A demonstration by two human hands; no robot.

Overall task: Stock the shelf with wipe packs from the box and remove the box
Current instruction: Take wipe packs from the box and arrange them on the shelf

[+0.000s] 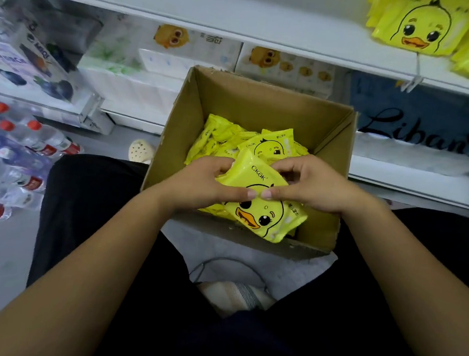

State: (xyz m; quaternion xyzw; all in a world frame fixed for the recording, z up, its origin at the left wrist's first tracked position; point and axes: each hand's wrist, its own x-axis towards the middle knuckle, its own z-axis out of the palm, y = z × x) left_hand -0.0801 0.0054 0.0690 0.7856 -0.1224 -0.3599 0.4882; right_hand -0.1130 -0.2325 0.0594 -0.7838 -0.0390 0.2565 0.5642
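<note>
An open cardboard box (334, 146) stands on the floor between my knees, in front of the white shelf (185, 11). Several yellow duck-print wipe packs (225, 137) lie loose inside it. Both hands hold one yellow wipe pack (264, 214) over the box's near side. My left hand (207, 184) grips its left edge, thumb on top. My right hand (312, 184) grips its right edge, and the two thumbs almost meet on the pack's face. More yellow wipe packs (422, 26) are stacked on the shelf at the upper right.
Tissue packs (187, 60) fill the lower shelf behind the box. A blue "Libang" pack (419, 123) lies at the right. Shrink-wrapped water bottles (5, 157) sit on the floor at the left, cartons (25, 57) above them. A shoe toe (140, 149) shows beside the box.
</note>
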